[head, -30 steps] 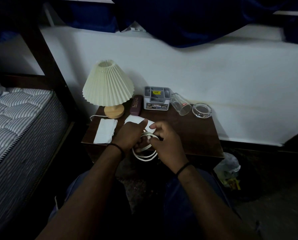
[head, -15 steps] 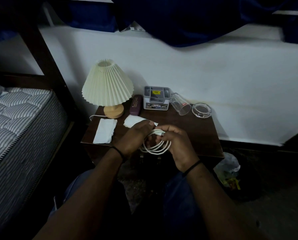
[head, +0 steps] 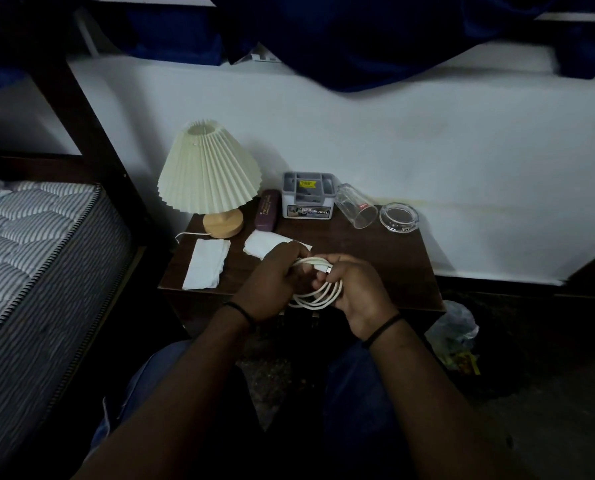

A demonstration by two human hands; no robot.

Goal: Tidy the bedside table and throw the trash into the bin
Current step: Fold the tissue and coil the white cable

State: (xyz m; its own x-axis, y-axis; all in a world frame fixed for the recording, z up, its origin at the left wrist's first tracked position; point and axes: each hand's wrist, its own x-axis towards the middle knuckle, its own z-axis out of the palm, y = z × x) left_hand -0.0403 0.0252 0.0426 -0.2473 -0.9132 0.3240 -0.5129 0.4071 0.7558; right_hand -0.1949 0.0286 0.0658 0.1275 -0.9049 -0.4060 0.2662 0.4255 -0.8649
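Note:
A coiled white cable (head: 318, 293) hangs over the front edge of the dark wooden bedside table (head: 386, 265). My left hand (head: 272, 282) grips the coil's left side and my right hand (head: 358, 289) holds its right side, pinching the plug end between the fingers. On the table lie a white tissue (head: 206, 263) at the front left and a second crumpled tissue (head: 263, 244) partly hidden behind my left hand. A bin with a plastic bag liner (head: 457, 327) stands on the floor to the right of the table.
A pleated cream lamp (head: 208, 174) stands at the table's back left. Beside it sit a maroon case (head: 266, 209), a grey organiser box (head: 308, 195), a tipped glass (head: 356, 209) and a glass ashtray (head: 399, 218). A striped mattress (head: 29, 244) lies on the left.
The cable coil has grown and shifted right, from under my left hand to between both hands. My right hand has moved right and now holds the plug end.

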